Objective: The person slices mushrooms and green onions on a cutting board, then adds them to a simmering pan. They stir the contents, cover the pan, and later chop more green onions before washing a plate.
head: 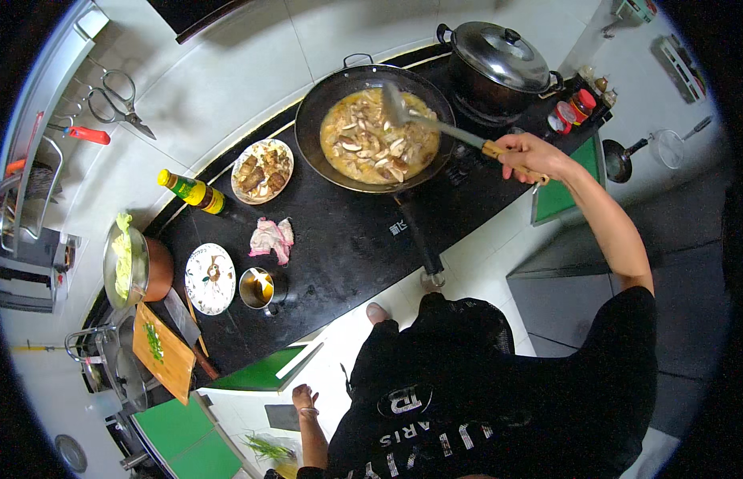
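My right hand (pixel 527 157) grips the wooden handle of a metal wok spatula (pixel 452 130). The blade is tilted over the far side of a black wok (pixel 310 149), by the food. Sliced mushrooms and other pieces (pixel 371 141) lie in a yellowish broth there. The wok's black long handle (pixel 420 236) points back towards me over the counter edge. Low at my side, away from the counter, hangs my left hand (pixel 304 397). It holds nothing, its fingers loosely bent.
A lidded pot (pixel 500 60) stands right of the wok. Leftward are a plate of browned food (pixel 262 172), a bottle (pixel 192 191), a cloth (pixel 271 238), a metal cup (pixel 256 288), a patterned plate (pixel 198 278), a cleaver (pixel 181 314) and a cutting board (pixel 168 365) with chopped greens.
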Tool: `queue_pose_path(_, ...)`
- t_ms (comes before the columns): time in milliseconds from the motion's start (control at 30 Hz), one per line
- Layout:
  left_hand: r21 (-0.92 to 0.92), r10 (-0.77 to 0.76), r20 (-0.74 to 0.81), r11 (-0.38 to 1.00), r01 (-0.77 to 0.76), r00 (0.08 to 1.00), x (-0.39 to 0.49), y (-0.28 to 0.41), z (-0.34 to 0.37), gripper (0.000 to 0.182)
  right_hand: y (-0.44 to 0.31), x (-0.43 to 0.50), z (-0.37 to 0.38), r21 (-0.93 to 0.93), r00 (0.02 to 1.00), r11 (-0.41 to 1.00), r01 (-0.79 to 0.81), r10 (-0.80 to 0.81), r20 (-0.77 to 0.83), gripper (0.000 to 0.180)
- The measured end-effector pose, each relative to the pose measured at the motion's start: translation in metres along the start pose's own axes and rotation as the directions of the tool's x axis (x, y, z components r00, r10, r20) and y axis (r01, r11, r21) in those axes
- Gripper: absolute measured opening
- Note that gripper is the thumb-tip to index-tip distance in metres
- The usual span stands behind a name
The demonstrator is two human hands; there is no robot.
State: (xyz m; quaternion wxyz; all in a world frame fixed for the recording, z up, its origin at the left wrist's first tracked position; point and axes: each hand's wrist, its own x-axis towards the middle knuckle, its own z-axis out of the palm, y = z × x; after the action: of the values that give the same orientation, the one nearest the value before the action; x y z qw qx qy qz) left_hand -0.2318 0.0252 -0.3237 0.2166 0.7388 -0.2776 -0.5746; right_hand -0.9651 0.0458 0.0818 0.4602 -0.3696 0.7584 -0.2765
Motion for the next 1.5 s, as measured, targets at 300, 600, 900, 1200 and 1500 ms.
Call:
queue_pose_path(300, -0.007, -0.141, 0.035, 0.990, 0.141, 0.989, -0.061, -0.041, 0.081, 0.036, 0.007, 0.016, -0.079, -0.140, 0.988, 0.984, 0.107, -0.089, 0.129, 0.020)
queue_pose_path(600, -0.143, -0.146, -0.038, 0.980, 0.139, 0.989, -0.115, -0.054, 0.170, 0.030, 0.008, 0.049, -0.089, -0.350, 0.915, 0.934, 0.073, 0.077, 0.395, 0.026)
queue_pose_path(900, -0.186, -0.203, -0.106, 0.966, 0.181, 0.973, -0.146, -0.073, 0.194, 0.029, 0.005, 0.065, -0.121, -0.271, 0.937, 0.955, 0.118, -0.017, 0.348, 0.028)
queue_pose_path(1200, -0.244, -0.161, -0.089, 0.960, 0.136, 0.983, -0.143, -0.073, 0.203, 0.030, 0.013, 0.123, -0.087, 0.001, 0.896, 1.000, 0.005, -0.005, 0.444, 0.030)
queue_pose_path(1500, -0.214, -0.235, -0.099, 0.954, 0.210, 0.967, -0.138, -0.081, 0.206, 0.026, 0.002, 0.123, -0.079, 0.045, 0.900, 0.998, 0.041, -0.057, 0.432, 0.032)
